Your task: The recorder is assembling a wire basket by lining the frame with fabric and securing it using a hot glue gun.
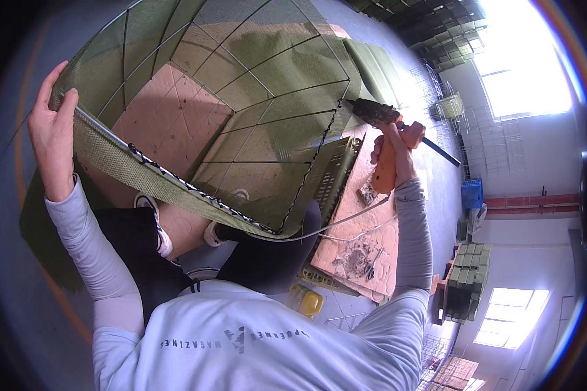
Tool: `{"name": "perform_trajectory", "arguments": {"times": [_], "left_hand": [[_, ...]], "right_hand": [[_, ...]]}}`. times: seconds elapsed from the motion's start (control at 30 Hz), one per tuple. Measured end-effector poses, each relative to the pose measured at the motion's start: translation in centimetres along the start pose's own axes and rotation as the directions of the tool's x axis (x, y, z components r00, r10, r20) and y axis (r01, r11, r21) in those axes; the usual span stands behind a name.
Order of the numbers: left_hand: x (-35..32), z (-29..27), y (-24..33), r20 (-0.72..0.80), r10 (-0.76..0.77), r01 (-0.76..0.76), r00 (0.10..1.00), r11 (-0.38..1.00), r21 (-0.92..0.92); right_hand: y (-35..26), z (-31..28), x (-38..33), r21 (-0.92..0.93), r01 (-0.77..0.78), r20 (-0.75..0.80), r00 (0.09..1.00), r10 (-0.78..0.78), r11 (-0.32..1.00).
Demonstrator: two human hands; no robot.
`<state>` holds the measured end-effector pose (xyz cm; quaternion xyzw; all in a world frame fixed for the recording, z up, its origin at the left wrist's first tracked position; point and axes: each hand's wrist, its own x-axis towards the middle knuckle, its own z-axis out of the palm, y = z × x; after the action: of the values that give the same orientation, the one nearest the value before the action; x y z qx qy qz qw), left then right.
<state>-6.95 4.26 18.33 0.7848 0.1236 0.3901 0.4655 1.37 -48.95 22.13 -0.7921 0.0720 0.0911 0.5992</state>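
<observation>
A large wire frame point(263, 87) covered with green mesh fabric point(120, 159) stands tilted in front of me. My left hand point(52, 130) grips its upper left edge, thumb inside and fingers around the outside. My right hand point(398, 156) is closed around the orange handle of a glue gun point(385, 171), with a dark, crusted front end and a black stick out of its back. The gun's tip is at or very close to the frame's right corner; contact is hard to tell. Uneven black beads run along the near and right edges of the frame.
Brown cardboard point(346, 257) with dark smears lies on a green plastic crate point(336, 173) at my right, scissors point(374, 266) on it. The gun's cord crosses beside my knee. A yellow container point(305, 301) stands near the crate. Green stacks point(466, 280) and a blue crate point(472, 193) stand farther right.
</observation>
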Motion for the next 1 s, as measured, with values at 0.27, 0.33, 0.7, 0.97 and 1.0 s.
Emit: {"name": "perform_trajectory", "arguments": {"times": [0.27, 0.33, 0.7, 0.97, 1.0], "left_hand": [[0.6, 0.4, -0.4, 0.058, -0.039, 0.043, 0.998, 0.996, -0.083], [0.9, 0.1, -1.4, 0.083, -0.06, 0.073, 0.995, 0.984, -0.162], [7.4, -0.1, -10.0, 0.176, 0.112, -0.118, 0.978, 0.993, 0.026], [11.4, -3.5, -16.0, 0.187, -0.064, 0.083, 0.98, 0.992, -0.093], [11.6, -3.2, -16.1, 0.165, -0.048, 0.053, 0.985, 0.998, -0.028]], "right_hand": [[2.9, -2.3, -1.3, 0.471, 0.2, -0.072, 0.979, -0.189, 0.859], [5.0, -3.7, -2.6, 0.538, 0.26, -0.182, 0.965, -0.191, 0.802], [30.3, -13.7, -7.2, 0.615, 0.45, -0.699, 0.691, 0.183, 0.648], [33.5, -12.3, 2.2, 0.672, 0.435, -0.723, 0.561, 0.403, 0.599], [33.3, -12.3, 3.4, 0.662, 0.405, -0.739, 0.491, 0.461, 0.63]]}}
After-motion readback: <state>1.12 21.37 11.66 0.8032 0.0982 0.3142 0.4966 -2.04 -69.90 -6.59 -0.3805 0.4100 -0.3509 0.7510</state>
